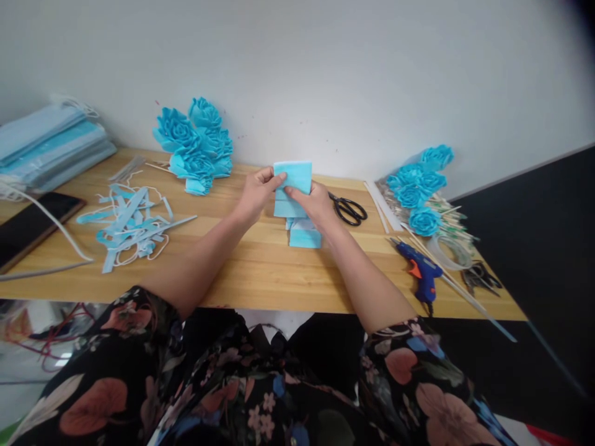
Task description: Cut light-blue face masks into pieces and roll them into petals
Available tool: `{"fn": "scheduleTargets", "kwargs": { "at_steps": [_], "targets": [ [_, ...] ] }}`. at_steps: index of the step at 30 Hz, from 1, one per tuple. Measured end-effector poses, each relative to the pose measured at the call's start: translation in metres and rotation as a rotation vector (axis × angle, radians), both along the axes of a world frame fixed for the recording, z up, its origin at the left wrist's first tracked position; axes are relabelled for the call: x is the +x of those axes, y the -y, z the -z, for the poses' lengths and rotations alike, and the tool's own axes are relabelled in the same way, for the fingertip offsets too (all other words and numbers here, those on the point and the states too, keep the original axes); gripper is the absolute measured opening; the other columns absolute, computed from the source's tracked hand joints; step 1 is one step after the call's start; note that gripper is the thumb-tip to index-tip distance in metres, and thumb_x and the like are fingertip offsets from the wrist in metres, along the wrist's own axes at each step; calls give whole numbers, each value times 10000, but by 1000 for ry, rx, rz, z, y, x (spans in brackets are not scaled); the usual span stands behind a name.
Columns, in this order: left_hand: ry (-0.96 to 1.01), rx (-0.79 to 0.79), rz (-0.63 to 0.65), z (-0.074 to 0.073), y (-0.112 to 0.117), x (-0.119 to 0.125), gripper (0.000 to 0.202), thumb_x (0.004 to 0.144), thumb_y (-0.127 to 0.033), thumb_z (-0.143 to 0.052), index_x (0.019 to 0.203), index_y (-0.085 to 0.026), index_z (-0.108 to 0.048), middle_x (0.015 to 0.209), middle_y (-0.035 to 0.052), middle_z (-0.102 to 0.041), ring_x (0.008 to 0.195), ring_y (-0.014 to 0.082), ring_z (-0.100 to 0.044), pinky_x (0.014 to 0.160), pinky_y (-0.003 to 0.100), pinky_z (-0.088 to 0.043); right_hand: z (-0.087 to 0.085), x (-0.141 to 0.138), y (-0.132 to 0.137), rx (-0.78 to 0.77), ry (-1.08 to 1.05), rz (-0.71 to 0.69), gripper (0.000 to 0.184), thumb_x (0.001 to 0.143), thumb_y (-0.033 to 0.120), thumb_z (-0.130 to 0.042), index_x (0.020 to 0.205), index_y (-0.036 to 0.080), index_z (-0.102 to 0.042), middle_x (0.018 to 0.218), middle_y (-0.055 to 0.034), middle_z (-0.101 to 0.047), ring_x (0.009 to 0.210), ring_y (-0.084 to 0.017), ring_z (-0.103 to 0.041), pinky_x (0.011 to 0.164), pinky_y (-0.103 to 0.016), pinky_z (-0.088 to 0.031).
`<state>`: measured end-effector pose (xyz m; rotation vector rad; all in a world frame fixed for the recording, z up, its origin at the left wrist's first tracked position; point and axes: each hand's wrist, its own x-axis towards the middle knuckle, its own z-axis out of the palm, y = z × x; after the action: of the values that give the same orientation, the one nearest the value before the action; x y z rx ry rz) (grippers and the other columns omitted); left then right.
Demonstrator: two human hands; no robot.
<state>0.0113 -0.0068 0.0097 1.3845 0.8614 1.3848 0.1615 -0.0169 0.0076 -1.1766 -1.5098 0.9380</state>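
Note:
Between both hands, a light-blue rectangle of face-mask fabric [294, 175] is held up above the table. My left hand [260, 191] pinches its left edge, thumb on the front. My right hand [316, 201] grips the right side, its thumb also lying across the front; the fingers of both hands are partly hidden behind the fabric. Below it, smaller blue cut pieces [305, 235] lie on the wood. Black-handled scissors [349, 211] rest just right of my right hand, their blades partly covered by it.
Blue fabric flowers [198, 145] stand back left, with more flowers [418, 186] at right. Cut strips and ear loops [130, 220] are heaped left, near a phone [39, 223] and stacked masks [51, 145]. A blue glue gun [421, 269] and a tape roll [449, 251] lie right.

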Motion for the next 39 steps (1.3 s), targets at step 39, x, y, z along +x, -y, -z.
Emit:
{"fn": "scheduleTargets", "kwargs": {
  "at_steps": [39],
  "targets": [
    [-438, 178, -143, 7, 12, 6, 255, 868, -437, -564, 741, -216, -570, 673, 1, -545, 668, 162, -495, 657, 276, -362, -24, 17, 6, 203, 155, -63, 368, 879, 528, -551, 934, 195, -697, 898, -26, -714, 831, -153, -631, 769, -279, -481]
  ]
}}
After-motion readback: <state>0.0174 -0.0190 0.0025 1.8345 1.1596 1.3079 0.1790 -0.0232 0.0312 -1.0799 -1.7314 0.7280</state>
